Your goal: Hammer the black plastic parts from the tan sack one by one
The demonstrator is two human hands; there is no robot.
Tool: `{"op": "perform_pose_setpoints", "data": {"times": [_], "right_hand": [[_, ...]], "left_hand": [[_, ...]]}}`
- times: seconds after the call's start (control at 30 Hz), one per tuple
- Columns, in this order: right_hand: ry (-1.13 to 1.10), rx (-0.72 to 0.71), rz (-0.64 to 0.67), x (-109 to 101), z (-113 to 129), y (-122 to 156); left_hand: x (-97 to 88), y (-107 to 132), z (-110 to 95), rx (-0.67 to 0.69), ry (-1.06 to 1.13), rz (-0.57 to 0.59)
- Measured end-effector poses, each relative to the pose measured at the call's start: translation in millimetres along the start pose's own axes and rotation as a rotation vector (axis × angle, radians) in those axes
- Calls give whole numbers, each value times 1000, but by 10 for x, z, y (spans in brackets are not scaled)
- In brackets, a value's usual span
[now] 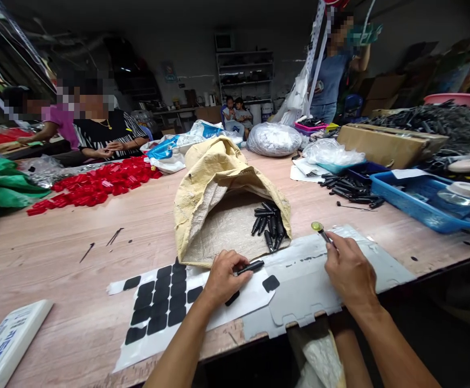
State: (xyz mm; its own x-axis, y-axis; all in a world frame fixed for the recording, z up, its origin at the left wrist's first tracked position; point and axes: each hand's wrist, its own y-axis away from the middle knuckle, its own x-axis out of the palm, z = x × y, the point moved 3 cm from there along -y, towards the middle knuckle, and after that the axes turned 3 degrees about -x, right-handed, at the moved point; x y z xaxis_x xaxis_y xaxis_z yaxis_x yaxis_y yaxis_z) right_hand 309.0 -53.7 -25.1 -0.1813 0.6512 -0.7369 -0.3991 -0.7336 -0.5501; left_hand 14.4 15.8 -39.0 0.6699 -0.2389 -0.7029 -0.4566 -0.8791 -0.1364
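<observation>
My left hand [223, 277] pinches a black pen-like tube [253, 267] low over the table's near edge. Below it lies a white sheet of black rounded-square stickers [160, 299]; one loose black sticker [271, 283] sits on the sheet's right end. In my right hand [350, 269] is a small thin-handled tool with a round yellow-green head [317, 227], held above a grey board [299, 285]. Just beyond my hands, a yellow woven sack [192, 215] lies on its side, mouth towards me, with several black tubes [273, 226] inside.
At right stand a blue tray [416, 202] with a jar [461, 194], a cardboard box [384, 143] and more black parts [340, 186]. Red pieces [97, 186] are heaped at left. A white box [12, 342] occupies the near left corner. Several people are farther back.
</observation>
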Motion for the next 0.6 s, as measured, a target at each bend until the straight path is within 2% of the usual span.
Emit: {"op": "perform_pose_setpoints", "data": {"times": [0.07, 0.13, 0.2, 0.33, 0.47, 0.6], "right_hand": [[-251, -76, -3, -85, 253, 66], [-462, -151, 94, -121, 524, 155], [-563, -198, 185, -122, 748, 258], [-553, -265, 262, -45, 954, 456], [-418, -300, 311, 45, 966, 556], [-409, -292, 289, 4, 1026, 560]], "left_hand": [[-3, -14, 1, -4, 5, -2], [-10, -20, -2, -9, 8, -5], [-12, -19, -2, -11, 8, -5], [-1, -16, 12, -13, 17, -5], [7, -24, 23, -20, 21, -23], [9, -27, 11, 1, 27, -29]]}}
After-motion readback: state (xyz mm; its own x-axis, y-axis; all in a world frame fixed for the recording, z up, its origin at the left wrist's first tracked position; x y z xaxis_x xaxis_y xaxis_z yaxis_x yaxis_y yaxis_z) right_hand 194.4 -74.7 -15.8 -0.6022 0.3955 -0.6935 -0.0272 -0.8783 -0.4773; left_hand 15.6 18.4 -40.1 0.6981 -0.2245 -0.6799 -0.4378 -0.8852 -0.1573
